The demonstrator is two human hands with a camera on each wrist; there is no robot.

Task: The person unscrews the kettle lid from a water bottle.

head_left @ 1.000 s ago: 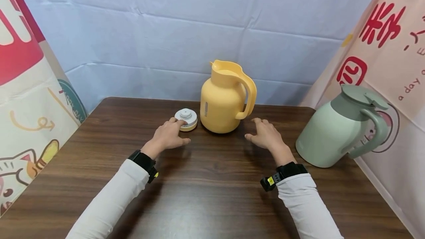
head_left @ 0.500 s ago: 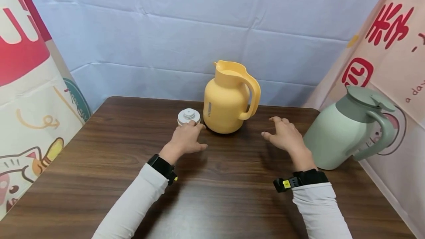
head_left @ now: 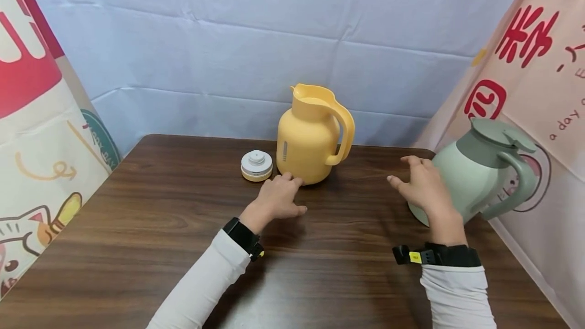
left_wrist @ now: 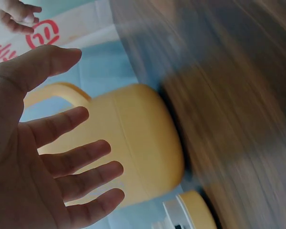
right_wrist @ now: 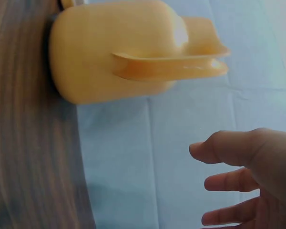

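A yellow jug (head_left: 301,138) without its lid stands upright near the back of the table, its handle to the right. Left of it lies a round white-and-yellow lid (head_left: 256,165). My left hand (head_left: 278,198) hovers in front of the jug's base with fingers spread; the left wrist view shows nothing in its palm. A pale green jug (head_left: 473,171) with its lid on stands at the right. My right hand (head_left: 425,187) is just left of the green jug, overlapping its body in the head view, fingers apart and holding nothing. Whether it touches the jug I cannot tell.
The dark wooden table (head_left: 196,248) reaches back to a pale blue cloth (head_left: 219,55). Printed cloths hang at the left (head_left: 41,131) and right sides. The green jug stands close to the table's right edge.
Both hands have moved to the right: the left from the lid to in front of the yellow jug, the right from beside the yellow jug to the green one. The jugs and lid stay put.
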